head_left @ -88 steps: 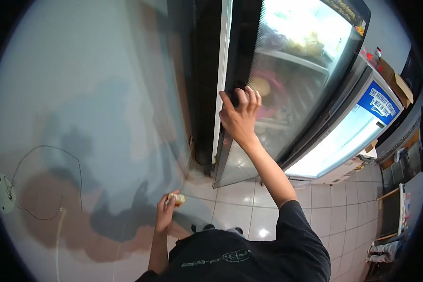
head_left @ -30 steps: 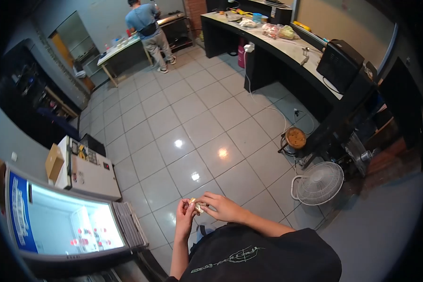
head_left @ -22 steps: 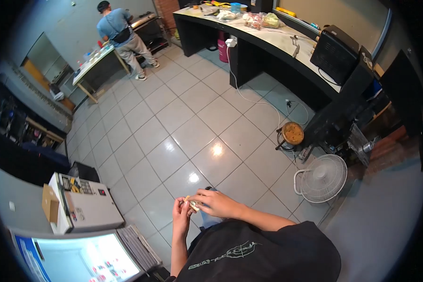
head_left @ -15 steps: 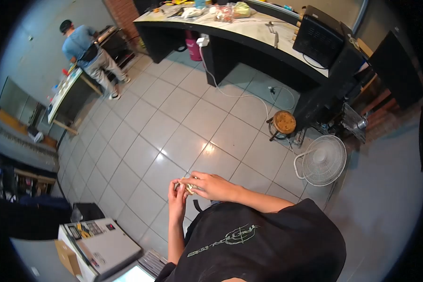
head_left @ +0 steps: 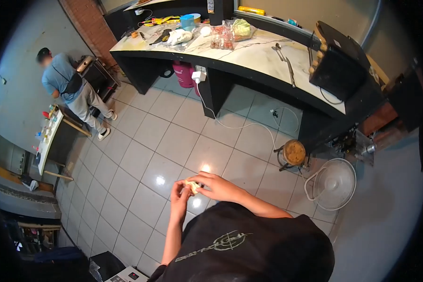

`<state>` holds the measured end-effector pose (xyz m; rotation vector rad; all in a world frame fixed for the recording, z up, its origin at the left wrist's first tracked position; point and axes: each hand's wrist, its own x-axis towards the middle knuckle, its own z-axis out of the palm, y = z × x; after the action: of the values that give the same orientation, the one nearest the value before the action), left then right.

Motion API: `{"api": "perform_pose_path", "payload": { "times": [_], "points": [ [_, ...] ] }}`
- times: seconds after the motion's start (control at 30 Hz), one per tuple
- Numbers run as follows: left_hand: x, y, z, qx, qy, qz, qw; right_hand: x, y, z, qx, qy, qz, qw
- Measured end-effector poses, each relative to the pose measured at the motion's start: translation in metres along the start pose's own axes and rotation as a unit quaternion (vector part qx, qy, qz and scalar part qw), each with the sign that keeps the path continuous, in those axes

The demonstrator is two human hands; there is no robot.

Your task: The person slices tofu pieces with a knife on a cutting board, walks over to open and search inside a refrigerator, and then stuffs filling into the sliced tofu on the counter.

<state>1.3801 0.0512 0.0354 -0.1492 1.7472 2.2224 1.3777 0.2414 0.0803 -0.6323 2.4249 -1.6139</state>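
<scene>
Both my hands meet in front of my black shirt, low in the middle of the view. Between them is a small, pale yellow, uneven piece [head_left: 193, 187]; its kind cannot be made out. My left hand [head_left: 180, 193] pinches it from the left with fingers and thumb. My right hand [head_left: 217, 186] closes over it from the right, fingers bent and touching it. Fingers cover part of the piece. Beneath the hands is only the tiled floor [head_left: 141, 164].
Ahead runs a marble-topped counter [head_left: 263, 70] with bagged lettuce [head_left: 242, 29], a knife [head_left: 291, 73], spoons [head_left: 280, 52] and a black oven [head_left: 340, 61]. A round stool [head_left: 294, 152], fan [head_left: 333, 184] and white cable [head_left: 239, 127] are at right. Another person [head_left: 70, 82] stands far left.
The counter shows larger and lower, as my view has tilted up and come nearer to it. My hands stay together around the pale piece, with more of it showing.
</scene>
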Motion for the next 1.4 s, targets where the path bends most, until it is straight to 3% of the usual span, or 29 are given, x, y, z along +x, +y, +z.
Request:
{"api": "perform_pose_path", "payload": {
  "times": [0.17, 0.27, 0.4, 0.73, 0.83, 0.93, 1.03, 1.2, 1.27, 1.33, 1.4],
  "points": [
    [0.093, 0.065, -0.035, 0.06, 0.025, 0.035, 0.997, 0.136, 0.01, -0.025, -0.011, -0.029, -0.04, 0.999],
    [0.148, 0.092, -0.057, 0.004, 0.08, 0.058, 0.995, 0.21, 0.017, -0.032, 0.019, -0.045, -0.081, 0.996],
    [0.234, 0.113, -0.103, -0.033, 0.082, 0.041, 0.995, 0.313, 0.045, -0.033, 0.011, -0.059, -0.081, 0.995],
    [0.498, 0.222, -0.21, 0.061, -0.06, 0.009, 0.996, 0.559, 0.075, -0.06, 0.1, 0.053, -0.007, 0.994],
    [0.564, 0.25, -0.228, 0.066, -0.096, 0.04, 0.992, 0.62, 0.082, -0.072, 0.117, 0.065, 0.002, 0.991],
    [0.62, 0.275, -0.245, 0.056, -0.105, 0.027, 0.993, 0.681, 0.101, -0.081, 0.117, 0.104, -0.042, 0.987],
    [0.677, 0.293, -0.261, 0.058, -0.121, 0.015, 0.991, 0.736, 0.129, -0.09, 0.279, 0.072, 0.054, 0.956],
    [0.783, 0.316, -0.293, 0.077, -0.095, 0.033, 0.992, 0.853, 0.193, -0.114, 0.27, 0.065, 0.036, 0.96],
    [0.81, 0.34, -0.303, 0.07, -0.088, 0.02, 0.993, 0.895, 0.198, -0.123, 0.243, 0.065, -0.004, 0.968],
    [0.846, 0.372, -0.309, 0.065, -0.075, 0.044, 0.994, 0.945, 0.184, -0.148, 0.271, 0.029, 0.062, 0.96],
    [0.892, 0.382, -0.334, 0.092, -0.066, 0.065, 0.991, 0.994, 0.195, -0.153, 0.267, 0.027, 0.031, 0.963]
  ]
}}
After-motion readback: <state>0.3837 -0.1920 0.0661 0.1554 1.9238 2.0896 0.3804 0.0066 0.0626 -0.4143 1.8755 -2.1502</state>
